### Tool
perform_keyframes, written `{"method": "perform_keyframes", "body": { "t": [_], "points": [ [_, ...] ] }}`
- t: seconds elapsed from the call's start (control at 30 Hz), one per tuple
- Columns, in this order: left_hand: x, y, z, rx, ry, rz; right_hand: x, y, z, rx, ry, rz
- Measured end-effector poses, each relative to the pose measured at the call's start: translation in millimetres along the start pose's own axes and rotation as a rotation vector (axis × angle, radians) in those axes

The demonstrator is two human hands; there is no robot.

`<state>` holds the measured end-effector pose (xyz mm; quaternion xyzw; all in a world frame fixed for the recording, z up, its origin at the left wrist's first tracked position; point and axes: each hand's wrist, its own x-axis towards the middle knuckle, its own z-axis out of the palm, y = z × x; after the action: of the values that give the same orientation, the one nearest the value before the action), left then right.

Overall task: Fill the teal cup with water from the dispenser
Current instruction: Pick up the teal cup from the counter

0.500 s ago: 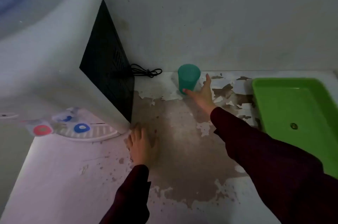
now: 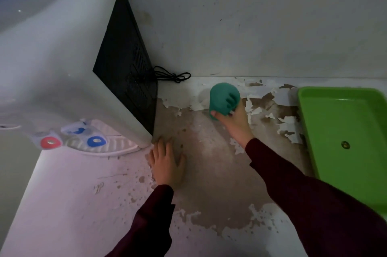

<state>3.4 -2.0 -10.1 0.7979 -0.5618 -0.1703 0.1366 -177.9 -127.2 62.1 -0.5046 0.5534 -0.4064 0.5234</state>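
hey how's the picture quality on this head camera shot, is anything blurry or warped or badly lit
Head view: dim, flat lighting with a pinkish cast on the counter; wide-angle bending curves the dispenser and tilts the green tray; the dispenser's top left is soft and hazy; the teal cup in the right hand is slightly smeared; the left hand reads fairly sharp.
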Motion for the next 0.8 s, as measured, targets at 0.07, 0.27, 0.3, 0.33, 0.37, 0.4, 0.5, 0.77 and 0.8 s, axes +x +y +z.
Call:
{"method": "perform_keyframes", "body": {
  "t": [0.07,0.27,0.3,0.33,0.37,0.4,0.5,0.77,0.8],
  "points": [
    [1,-2,-5,-0.056,-0.018,-0.014,-35,3,-1,0.001,-0.007,0.003],
    [-1,-4,-39,-0.453,-0.025,-0.029,-130,19,15,-0.028,-0.071,0.053],
    [-8,-3,-47,-0.553,0.003,-0.013,-141,19,20,-0.030,-0.086,0.051],
    [-18,0,-56,-0.668,0.008,0.003,-148,19,26,-0.030,-0.105,0.045],
    [-30,1,-66,-0.775,-0.017,0.027,-156,17,35,-0.026,-0.129,0.042],
    [-41,3,-73,-0.850,-0.066,0.067,-159,16,41,-0.021,-0.149,0.044],
    [-74,-4,-87,-0.986,-0.181,0.155,-167,8,65,-0.023,-0.184,0.047],
    [-91,-76,-118,-1.028,0.007,0.002,-183,-12,155,-0.121,-0.487,0.007],
    [-88,-88,-122,-1.038,0.022,-0.023,-182,-12,163,-0.142,-0.529,0.015]
  ]
}}
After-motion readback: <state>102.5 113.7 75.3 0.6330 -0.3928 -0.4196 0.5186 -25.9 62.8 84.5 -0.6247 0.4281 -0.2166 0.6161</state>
